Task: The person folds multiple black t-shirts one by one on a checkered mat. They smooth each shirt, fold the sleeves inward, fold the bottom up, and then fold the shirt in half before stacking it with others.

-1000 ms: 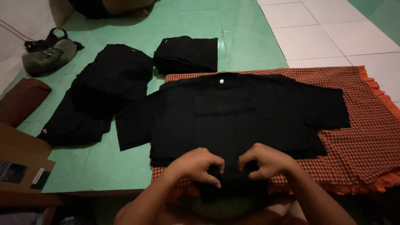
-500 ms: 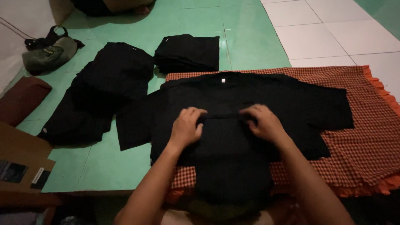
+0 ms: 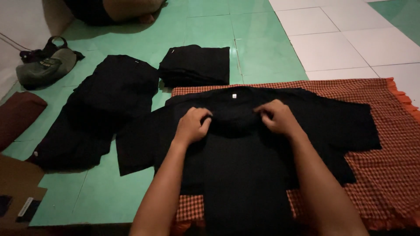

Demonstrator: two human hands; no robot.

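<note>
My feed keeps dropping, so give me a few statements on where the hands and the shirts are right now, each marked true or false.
1. Both hands rest on the black T-shirt near its collar. True: the left hand and right hand sit on the black T-shirt, just below the neckline.
2. The T-shirt lies on a plain blue towel. False: it lies on an orange checked cloth.
3. A folded stack of black shirts sits on the green floor beyond the cloth. True.
4. The right hand holds a pair of scissors. False: its fingers touch only fabric.
5. A grey-green bag lies at far left. True.
</note>
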